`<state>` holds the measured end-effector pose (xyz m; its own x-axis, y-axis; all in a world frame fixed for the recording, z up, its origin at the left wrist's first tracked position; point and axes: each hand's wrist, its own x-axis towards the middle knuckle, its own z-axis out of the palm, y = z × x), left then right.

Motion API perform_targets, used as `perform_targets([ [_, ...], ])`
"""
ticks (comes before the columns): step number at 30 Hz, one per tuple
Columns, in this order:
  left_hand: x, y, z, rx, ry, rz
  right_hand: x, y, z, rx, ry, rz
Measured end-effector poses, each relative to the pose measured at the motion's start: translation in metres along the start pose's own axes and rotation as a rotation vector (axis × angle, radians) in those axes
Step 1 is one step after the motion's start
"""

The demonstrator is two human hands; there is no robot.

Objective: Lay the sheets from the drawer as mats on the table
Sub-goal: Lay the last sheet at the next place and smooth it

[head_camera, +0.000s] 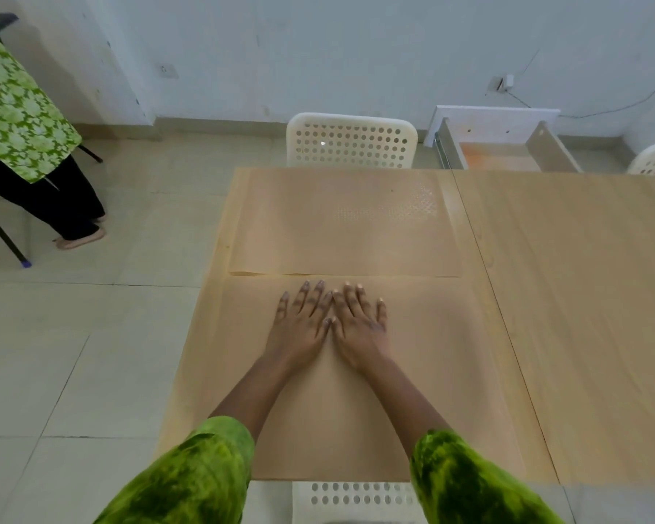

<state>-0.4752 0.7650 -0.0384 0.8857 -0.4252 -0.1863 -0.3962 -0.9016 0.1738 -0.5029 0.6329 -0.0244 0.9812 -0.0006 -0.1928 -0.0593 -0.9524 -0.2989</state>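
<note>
Both my hands are flat on the near sheet (356,410), palms down, fingers spread, not gripping anything, just pressing on it. Left hand (299,327) and right hand (360,327) sit side by side, index fingers and thumbs touching in the middle. The near sheet covers my end of the table (564,296). The far sheet (341,228) lies flat just past my fingertips, its near edge close to them, with a shiny patch towards its right corner. Drawer (507,145) is open beyond the table, top right, with something orangey inside. White chair (352,141) is at the far end.
</note>
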Motion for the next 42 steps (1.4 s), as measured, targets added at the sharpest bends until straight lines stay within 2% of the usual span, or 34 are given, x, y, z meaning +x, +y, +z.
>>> perform_targets([
  [5,-0.005,-0.015,0.002,0.03,0.078,-0.044,0.001,0.012,0.002,-0.078,-0.015,-0.027],
  [10,-0.022,-0.08,0.002,0.062,0.127,-0.271,-0.008,0.099,-0.028,-0.105,0.049,0.256],
  [13,-0.026,-0.088,0.001,0.05,0.103,-0.27,-0.018,0.13,-0.04,-0.094,0.059,0.322],
  [18,-0.023,-0.079,-0.015,0.072,0.005,-0.267,-0.016,0.125,-0.05,-0.047,0.009,0.327],
  [21,-0.039,-0.048,-0.017,0.094,0.077,-0.199,-0.037,0.092,-0.052,0.01,0.061,0.302],
  [24,-0.072,0.002,0.0,0.044,0.189,-0.029,-0.078,0.036,-0.033,0.03,0.054,0.148],
  [27,-0.101,0.044,0.015,-0.118,0.124,-0.008,-0.109,0.001,-0.008,0.076,-0.04,0.024],
  [29,-0.107,0.052,0.026,-0.091,0.094,-0.033,-0.114,-0.006,0.005,0.085,-0.053,-0.003],
  [31,-0.115,0.052,0.031,0.002,0.082,-0.031,-0.121,-0.007,0.017,0.076,-0.056,-0.011],
  [37,-0.123,0.034,0.031,0.046,0.035,-0.027,-0.129,0.007,0.026,-0.009,-0.051,-0.02],
  [42,-0.136,-0.035,0.03,0.025,0.107,-0.239,-0.135,0.07,0.012,-0.119,-0.006,0.157],
])
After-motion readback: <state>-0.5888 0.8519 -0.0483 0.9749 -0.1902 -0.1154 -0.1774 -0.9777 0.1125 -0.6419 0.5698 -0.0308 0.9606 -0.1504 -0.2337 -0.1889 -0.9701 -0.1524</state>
